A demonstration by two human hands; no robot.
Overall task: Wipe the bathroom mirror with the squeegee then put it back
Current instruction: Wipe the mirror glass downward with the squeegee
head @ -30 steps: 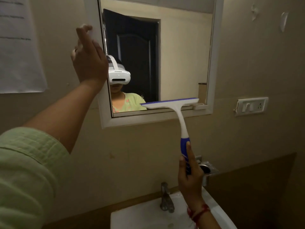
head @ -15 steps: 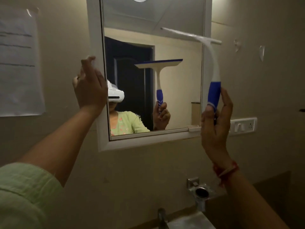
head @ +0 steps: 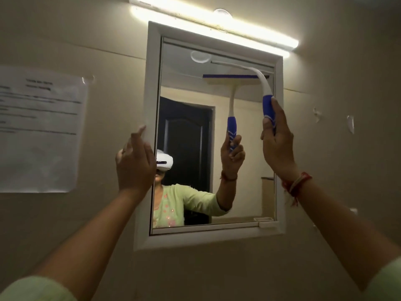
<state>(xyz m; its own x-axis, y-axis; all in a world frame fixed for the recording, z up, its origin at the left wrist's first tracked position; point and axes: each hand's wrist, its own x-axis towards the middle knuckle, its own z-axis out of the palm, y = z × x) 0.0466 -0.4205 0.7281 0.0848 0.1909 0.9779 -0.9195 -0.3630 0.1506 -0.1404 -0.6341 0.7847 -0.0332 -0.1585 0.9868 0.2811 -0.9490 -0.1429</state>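
Bathroom, framed wall mirror [head: 184, 88], strip light [head: 217, 25]

The person is wearing a pale green top, its sleeves ending short of the wrists and leaving both forearms bare. A sliver of left sleeve [head: 36, 288] is showing at the lower left corner, and the right sleeve [head: 388, 283] at the lower right. A bundle of red and cream threads [head: 296, 184] is circling the wrist below the right hand [head: 276, 146]. The left hand [head: 134, 164] is wearing nothing.

Beige wall [head: 217, 274] carrying a white-framed mirror [head: 184, 83] at centre, lit tube light [head: 217, 25] at 12 o'clock, taped paper notice [head: 39, 131] at 9 o'clock.
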